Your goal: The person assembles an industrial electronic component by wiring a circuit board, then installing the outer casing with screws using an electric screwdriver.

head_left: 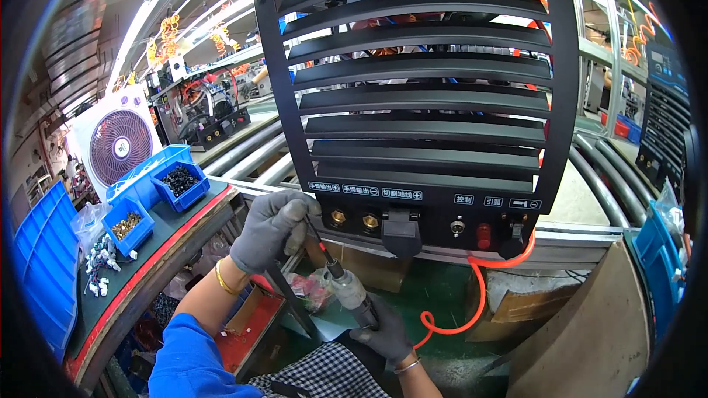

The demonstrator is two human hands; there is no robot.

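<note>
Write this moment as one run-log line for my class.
Right grey-gloved hand: gripping silver-grey cylindrical tool | left grey-gloved hand: curled near tool's upper end | ahead: black slatted panel

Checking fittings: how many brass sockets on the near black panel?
2: left brass socket, low left on the panel; right brass socket, beside the black flap, which may hide another.

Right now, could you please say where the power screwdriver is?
In the head view, the power screwdriver is at lower centre, in the grip of the right hand, below the black louvred panel, its tip near the left hand.
</note>
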